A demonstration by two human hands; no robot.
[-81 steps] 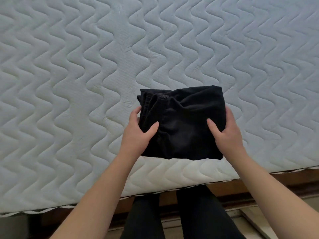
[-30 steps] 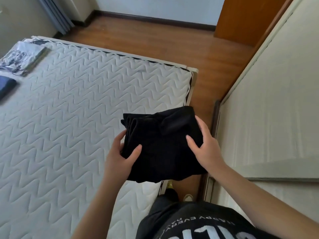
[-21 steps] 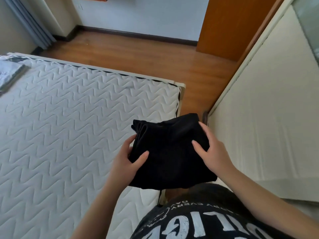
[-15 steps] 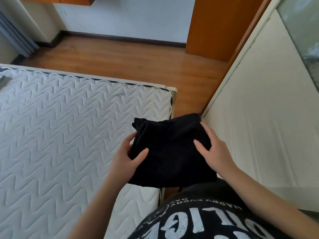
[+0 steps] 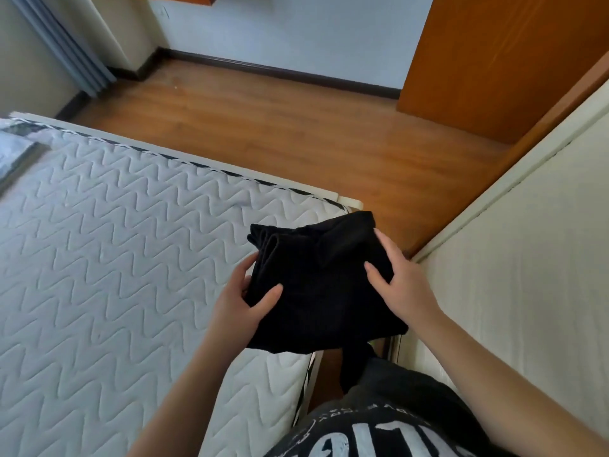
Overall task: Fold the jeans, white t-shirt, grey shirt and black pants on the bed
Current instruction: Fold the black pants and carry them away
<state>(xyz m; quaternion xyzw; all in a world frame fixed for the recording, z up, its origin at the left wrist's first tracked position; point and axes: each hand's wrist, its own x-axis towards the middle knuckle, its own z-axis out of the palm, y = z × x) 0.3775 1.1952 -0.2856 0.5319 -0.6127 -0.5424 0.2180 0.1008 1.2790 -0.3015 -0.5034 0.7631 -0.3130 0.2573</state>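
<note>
Folded black pants [image 5: 324, 285] held in the air over the mattress [image 5: 115, 258] corner, part overhanging the floor. Left hand [image 5: 239, 305] pinches the left edge, thumb on top; right hand [image 5: 400, 285] grips the right side likewise, fingers beneath. Risk: a loosened grip lets the layers slip and the bundle unfold

To my left the mattress [image 5: 99, 275] lies open and flat (one folded garment [image 5: 14, 153] at its far-left edge). The cream wall panel [image 5: 527, 275] bounds my right closely.
</note>
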